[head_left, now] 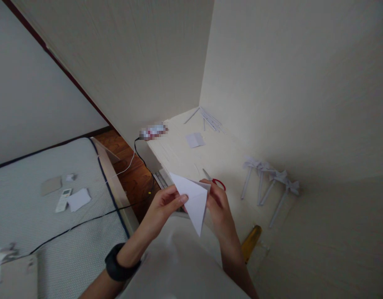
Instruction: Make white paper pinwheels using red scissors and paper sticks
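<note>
A sheet of white paper [194,199], folded into pointed triangular flaps, is held up in front of my body. My left hand [166,203] pinches its left side, thumb on top and fingers behind. At the right edge my right hand [218,203] grips the paper, its fingers partly hidden behind a flap. Just past my right hand, scissors [218,182] with red handles lie on the white table [228,153]. Farther back on the table is a creased paper square [195,140].
Several paper pinwheels [274,178] on sticks lean at the right wall. Thin paper sticks [210,119] lie in the far corner. A power strip [153,131] sits at the table's left edge, its cable [141,158] hanging down. A bed [73,236] holds a remote [64,200] and paper [79,199].
</note>
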The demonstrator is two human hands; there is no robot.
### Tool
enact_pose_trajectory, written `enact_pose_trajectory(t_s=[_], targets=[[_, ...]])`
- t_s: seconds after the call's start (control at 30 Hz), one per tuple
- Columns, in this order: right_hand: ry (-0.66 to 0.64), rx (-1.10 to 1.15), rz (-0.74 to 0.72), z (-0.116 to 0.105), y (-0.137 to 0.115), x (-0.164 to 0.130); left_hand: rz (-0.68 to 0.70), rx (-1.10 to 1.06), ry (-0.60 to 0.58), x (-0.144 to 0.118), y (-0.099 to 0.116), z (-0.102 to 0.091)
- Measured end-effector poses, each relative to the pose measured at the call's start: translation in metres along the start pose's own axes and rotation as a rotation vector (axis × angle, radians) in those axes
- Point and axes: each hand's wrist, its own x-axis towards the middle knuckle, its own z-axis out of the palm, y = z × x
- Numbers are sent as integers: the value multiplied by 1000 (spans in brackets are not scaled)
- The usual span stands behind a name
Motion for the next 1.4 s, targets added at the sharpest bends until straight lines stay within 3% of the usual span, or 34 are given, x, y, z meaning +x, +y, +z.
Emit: enact_pose_trajectory(t_s=[0.13,0.37,0.6,0.77,0.93,1.17,1.27,1.4], targets=[[-15,-127,12,4,-6,5,28,-14,32,3,3,4],[62,-559,-262,9,-10,11,-30,-84,-71,2,1,4],[-14,-660,-344,11,-10,11,-105,3,-40,-1,4,5],[61,-624,-344,9,-10,9,-68,-88,40,-6,-9,-5],[63,-456,-247,7,-12,5,-114,-113,358,-6,-12,-4],[163,-209,-114,4,1,0,-107,-234,336,-3,6,4],[87,-177,-67,2,1,0,-131,-254,352,-4,8,5],[-110,-199,-38,2,-5,2,-123,-271,386,-2,10,4]])
